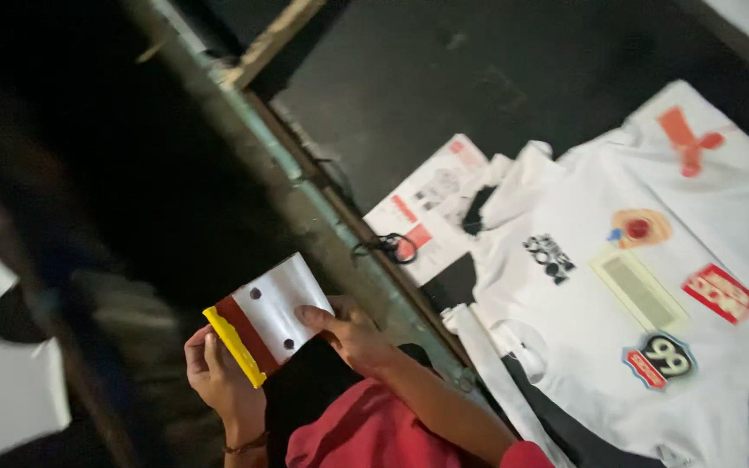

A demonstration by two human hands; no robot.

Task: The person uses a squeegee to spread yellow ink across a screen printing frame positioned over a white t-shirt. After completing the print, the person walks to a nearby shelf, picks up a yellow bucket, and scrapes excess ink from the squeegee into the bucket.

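Note:
My left hand (217, 374) and my right hand (350, 334) hold a small white sheet (277, 310) between them, low in the head view. The sheet has black dots, a red-brown band and a yellow strip along its left edge. The fingers of my left hand curl around the yellow edge, and a thin bracelet sits on that wrist. My right thumb presses on the white side, with a red sleeve further down that arm. Both hands are left of a white shirt (591, 347) spread on a dark table.
The shirt carries several coloured patches, among them a red rectangle (719, 293) and a round black one (666, 355). A printed paper sheet (422, 208) and a small black looped object (386, 247) lie by the table's greenish edge (305, 204). Beyond the edge it is dark.

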